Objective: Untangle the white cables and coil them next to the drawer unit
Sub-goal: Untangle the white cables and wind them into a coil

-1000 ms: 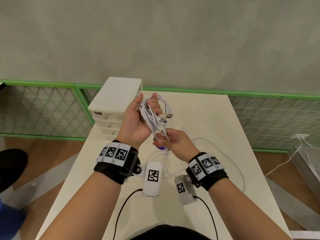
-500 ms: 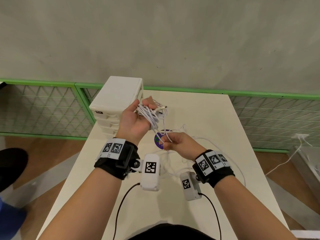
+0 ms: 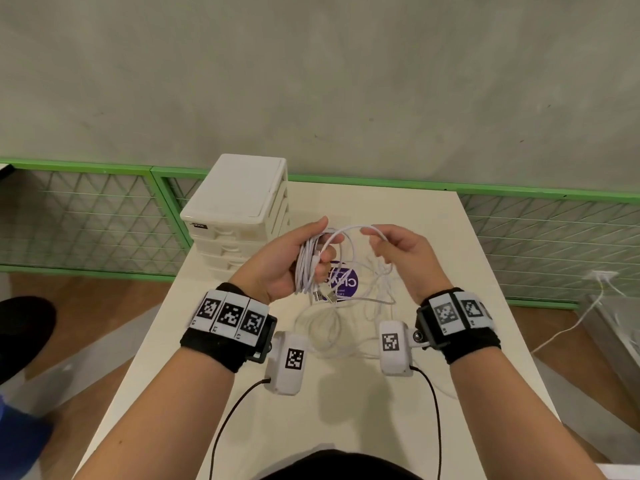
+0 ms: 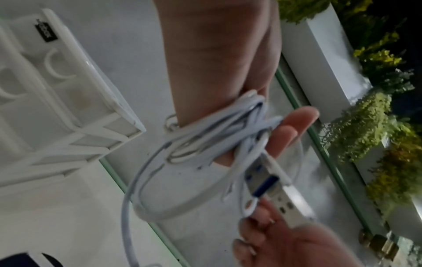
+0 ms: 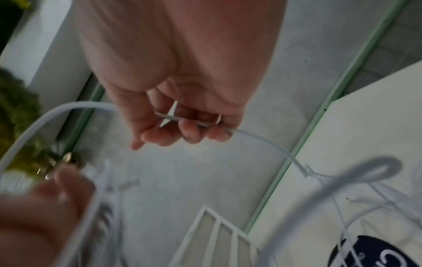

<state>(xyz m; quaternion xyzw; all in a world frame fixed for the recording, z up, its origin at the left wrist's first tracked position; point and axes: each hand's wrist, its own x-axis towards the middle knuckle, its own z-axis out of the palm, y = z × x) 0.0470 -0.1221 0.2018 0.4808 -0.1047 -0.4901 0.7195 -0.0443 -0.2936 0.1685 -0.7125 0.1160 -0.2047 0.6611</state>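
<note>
My left hand (image 3: pixel 294 258) holds a bundle of coiled white cable (image 3: pixel 310 268) above the table, palm up, with USB plugs (image 3: pixel 325 296) hanging below it. In the left wrist view the coil (image 4: pixel 217 130) wraps over the fingers and a USB plug (image 4: pixel 290 198) dangles. My right hand (image 3: pixel 391 244) grips one strand of the white cable (image 5: pixel 194 122) with curled fingers, to the right of the coil. That strand arcs between the two hands. More loose white cable (image 3: pixel 346 327) lies tangled on the table below. The white drawer unit (image 3: pixel 239 209) stands just left of my left hand.
A round purple sticker (image 3: pixel 343 284) lies on the white table (image 3: pixel 433 230) under the cables. A green-framed mesh fence (image 3: pixel 86 220) runs behind the table along the grey wall. Another white cord (image 3: pixel 571 323) trails on the floor at right.
My right hand rose from below the coil to level with it and moved right, drawing a strand into an arc. My left hand turned palm up and lowered a little.
</note>
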